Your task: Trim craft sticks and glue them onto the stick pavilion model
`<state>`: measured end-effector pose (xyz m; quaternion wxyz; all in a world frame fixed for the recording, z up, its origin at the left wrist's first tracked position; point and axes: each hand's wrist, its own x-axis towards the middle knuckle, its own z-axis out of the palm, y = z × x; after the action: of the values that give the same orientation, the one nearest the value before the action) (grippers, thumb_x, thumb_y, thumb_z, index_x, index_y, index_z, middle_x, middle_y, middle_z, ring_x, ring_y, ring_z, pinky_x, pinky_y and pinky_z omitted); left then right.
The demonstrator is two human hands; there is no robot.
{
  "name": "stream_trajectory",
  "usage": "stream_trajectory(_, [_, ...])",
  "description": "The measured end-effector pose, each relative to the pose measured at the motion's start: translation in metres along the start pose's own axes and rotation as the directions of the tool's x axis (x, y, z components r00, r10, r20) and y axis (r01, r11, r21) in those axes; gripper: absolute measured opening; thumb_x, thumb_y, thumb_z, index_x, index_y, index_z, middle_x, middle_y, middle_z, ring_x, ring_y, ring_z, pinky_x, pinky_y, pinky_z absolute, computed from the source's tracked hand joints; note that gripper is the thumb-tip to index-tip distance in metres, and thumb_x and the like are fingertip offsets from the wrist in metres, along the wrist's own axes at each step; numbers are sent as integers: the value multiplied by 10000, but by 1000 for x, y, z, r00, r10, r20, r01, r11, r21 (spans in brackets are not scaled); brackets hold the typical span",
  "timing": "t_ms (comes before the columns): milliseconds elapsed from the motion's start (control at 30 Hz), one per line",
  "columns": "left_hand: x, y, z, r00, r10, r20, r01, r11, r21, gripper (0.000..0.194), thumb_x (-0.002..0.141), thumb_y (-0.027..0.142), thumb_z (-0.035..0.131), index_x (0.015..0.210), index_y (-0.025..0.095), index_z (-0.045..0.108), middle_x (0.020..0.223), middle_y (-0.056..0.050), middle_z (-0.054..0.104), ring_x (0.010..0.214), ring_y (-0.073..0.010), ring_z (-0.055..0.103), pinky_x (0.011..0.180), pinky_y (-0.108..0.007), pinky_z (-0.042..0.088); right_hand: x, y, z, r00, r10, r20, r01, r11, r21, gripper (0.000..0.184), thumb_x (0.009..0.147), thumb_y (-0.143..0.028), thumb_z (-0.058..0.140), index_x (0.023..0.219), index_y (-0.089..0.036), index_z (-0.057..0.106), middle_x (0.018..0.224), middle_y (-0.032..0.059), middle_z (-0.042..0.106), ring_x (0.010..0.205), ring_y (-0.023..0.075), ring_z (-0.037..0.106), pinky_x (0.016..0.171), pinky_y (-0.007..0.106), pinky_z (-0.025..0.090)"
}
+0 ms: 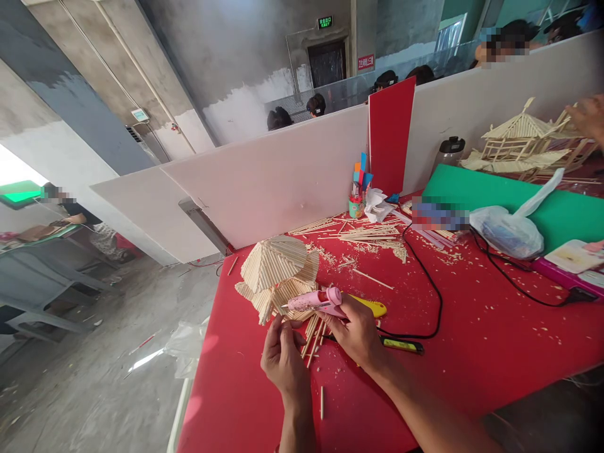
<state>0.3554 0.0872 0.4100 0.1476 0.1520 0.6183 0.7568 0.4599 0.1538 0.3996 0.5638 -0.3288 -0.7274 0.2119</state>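
Observation:
In my right hand (356, 327) is a pink hot glue gun (306, 301), its nozzle pointing left, just above the fingers of my left hand (284, 352). Those left fingers are pinched together; whatever sits between them is too small to make out. Right behind both hands stands a small pavilion model (274, 264) of pale wooden sticks, with a peaked upper roof and a wider lower one. Loose sticks (311, 340) lie under the glue gun. A yellow-handled tool (370, 306) and a black-and-yellow utility knife (402, 344) lie beside my right hand, both partly hidden.
Stick piles (372, 234) and shavings cover the back of the red table (472, 340). A black cable (441, 296) curves across its right side. A plastic bag (509, 229), green board (576, 217) and larger stick model (519, 141) stand right, near another person's hand (589, 119). White partitions (283, 182) border the back.

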Motion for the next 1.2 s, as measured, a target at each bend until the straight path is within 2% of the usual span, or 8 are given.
stream_trajectory(1200, [2, -3, 0, 1000, -4, -1, 4, 1000, -22, 264, 715, 301, 701, 918, 132, 697, 633, -9, 679, 451, -90, 465, 423, -220, 372, 0, 0, 0, 1000, -13, 1, 13, 1000, 9, 107, 941, -311, 625, 959, -206, 627, 821, 50, 703, 728, 172, 669, 666, 239, 516])
